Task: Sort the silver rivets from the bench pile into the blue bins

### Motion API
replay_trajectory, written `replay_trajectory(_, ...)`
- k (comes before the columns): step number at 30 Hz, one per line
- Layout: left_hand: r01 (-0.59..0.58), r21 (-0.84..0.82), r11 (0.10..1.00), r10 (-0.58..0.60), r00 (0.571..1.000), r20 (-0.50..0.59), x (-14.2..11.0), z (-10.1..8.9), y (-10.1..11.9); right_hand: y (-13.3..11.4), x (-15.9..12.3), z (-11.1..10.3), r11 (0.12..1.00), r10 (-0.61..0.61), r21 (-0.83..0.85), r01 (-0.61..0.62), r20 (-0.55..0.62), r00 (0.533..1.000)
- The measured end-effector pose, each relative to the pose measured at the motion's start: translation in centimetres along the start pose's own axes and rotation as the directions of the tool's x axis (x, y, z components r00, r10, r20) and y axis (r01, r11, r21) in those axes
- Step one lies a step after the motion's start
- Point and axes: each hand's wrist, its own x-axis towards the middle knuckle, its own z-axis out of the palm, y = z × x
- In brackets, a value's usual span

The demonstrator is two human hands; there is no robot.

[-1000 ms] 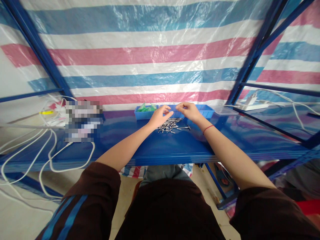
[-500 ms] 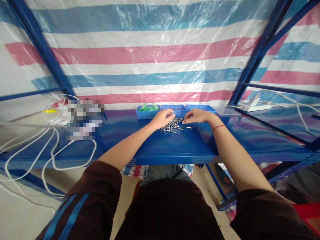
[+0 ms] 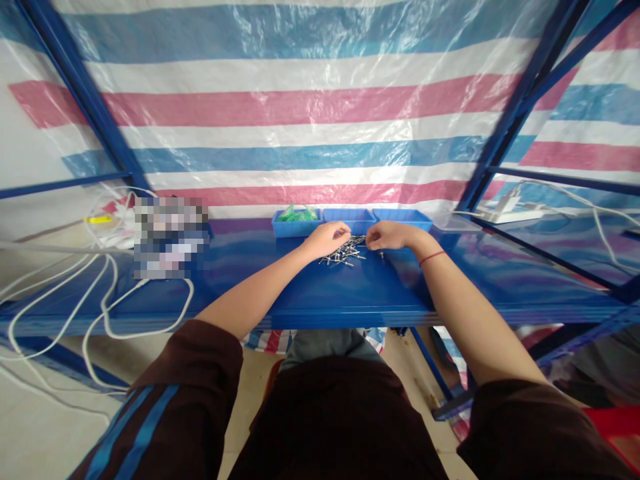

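A small heap of thin metal pins (image 3: 346,251) lies on the blue shelf (image 3: 320,293) between my hands. My left hand (image 3: 327,238) rests at the left edge of the heap, fingers curled in a pinch over the pins. My right hand (image 3: 393,235) sits at the heap's right edge, fingers also curled down onto the pins. What either pinch holds is too small to make out. Behind the heap stand three blue trays: the left tray (image 3: 296,227) holds green pieces, the middle tray (image 3: 350,218) and right tray (image 3: 403,217) show no contents I can see.
White cables (image 3: 100,293) loop over the shelf's left part beside a blurred box (image 3: 170,237). A clear plastic lid (image 3: 453,222) lies right of the trays. Blue frame posts and a striped tarpaulin (image 3: 300,107) close the back. A white power strip (image 3: 505,207) sits at the right.
My right hand came down from above the trays to the right edge of the pin heap. My left hand lowered and curled onto the heap's left edge.
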Motion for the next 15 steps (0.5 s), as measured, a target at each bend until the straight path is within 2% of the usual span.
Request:
replay_trajectory(3, 0.009, 0.009, 1.000, -0.009, 1.000, 0.012, 0.0, 0.1, 0.0, 0.0, 0.2, 0.2, 0.992, -0.029, 0.117, 0.050, -0.170, 0.985)
replay_trajectory(5, 0.008, 0.012, 1.000, -0.008, 1.000, 0.025, -0.1, 0.2, -0.1, -0.2, 0.4, 0.4, 0.985, -0.015, 0.164, 0.055, -0.236, 0.972)
replay_trajectory(8, -0.005, 0.020, 1.000, 0.004, 0.999, 0.034, -0.1, 0.5, -0.1, -0.5, 0.7, 0.9, 0.953, 0.022, 0.297, 0.061, -0.271, 0.962)
replay_trajectory(12, -0.025, -0.010, 1.000, 0.025, 0.999, 0.033, -0.2, 0.6, 0.0, -1.3, 0.9, 1.5, 0.825, 0.031, 0.547, 0.141, -0.292, 0.956)
replay_trajectory(15, -0.018, -0.063, 0.998, 0.019, 1.000, 0.002, -0.3, 0.6, 0.2, -1.9, 0.9, 1.8, 0.779, 0.054, 0.605, 0.165, -0.328, 0.943)
